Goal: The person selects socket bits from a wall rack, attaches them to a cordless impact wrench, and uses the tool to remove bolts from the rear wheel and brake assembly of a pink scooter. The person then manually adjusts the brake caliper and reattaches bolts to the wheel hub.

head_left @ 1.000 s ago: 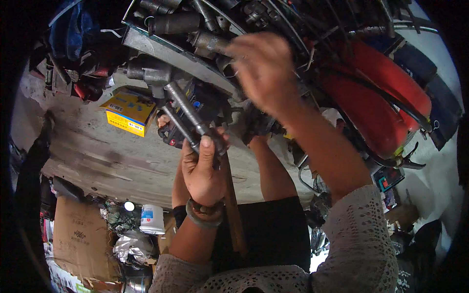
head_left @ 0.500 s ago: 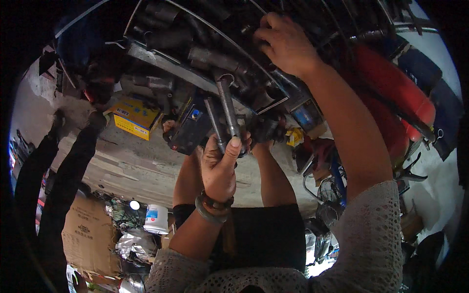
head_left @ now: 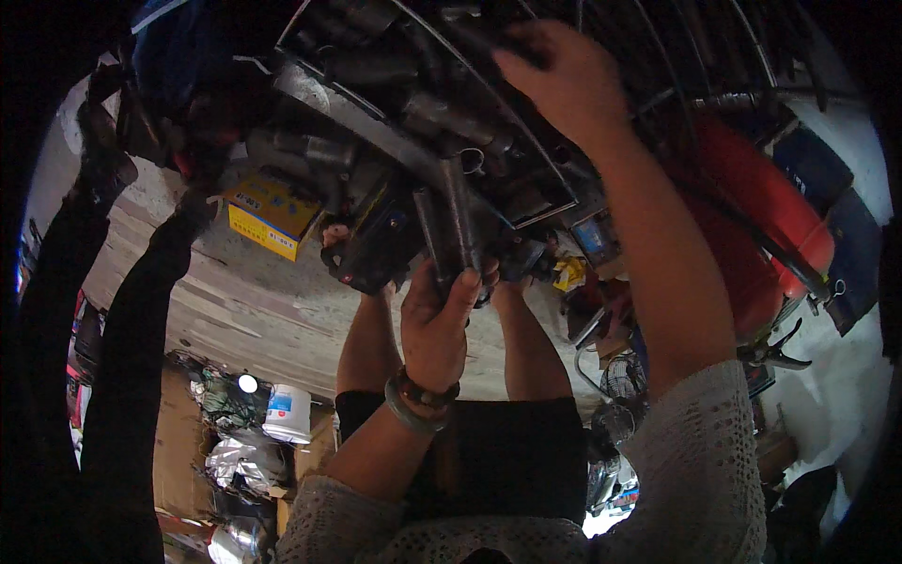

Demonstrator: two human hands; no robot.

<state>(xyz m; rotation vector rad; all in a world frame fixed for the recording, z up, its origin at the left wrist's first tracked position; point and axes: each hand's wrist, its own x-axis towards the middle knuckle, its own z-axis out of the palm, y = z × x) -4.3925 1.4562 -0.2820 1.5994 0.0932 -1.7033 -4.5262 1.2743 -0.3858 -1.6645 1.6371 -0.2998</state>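
Note:
My left hand (head_left: 437, 324) is closed around two dark metal bars (head_left: 458, 211), which stick up side by side past my thumb. Their lower ends are hidden in my fist. My right hand (head_left: 568, 80) reaches over the far side of a metal-edged tray (head_left: 545, 214). Its fingers are closed on a dark elongated piece (head_left: 503, 42), too dim to name. In the tray, below and left of that hand, lie several thick dark metal cylinders (head_left: 451, 117) and a small ring (head_left: 472, 160).
A yellow-and-blue box (head_left: 268, 216) and a black case (head_left: 381, 240) sit on the floor before the tray. Red cylinders (head_left: 761, 207) stand at right, near a black clamp (head_left: 780, 350). Another person's dark-clad legs (head_left: 141, 329) are at left. A white bucket (head_left: 287, 414) stands lower left.
My right hand has drawn a dark elongated piece into view. The left hand with the two bars has shifted slightly right in the picture. At left, the other person's legs have moved.

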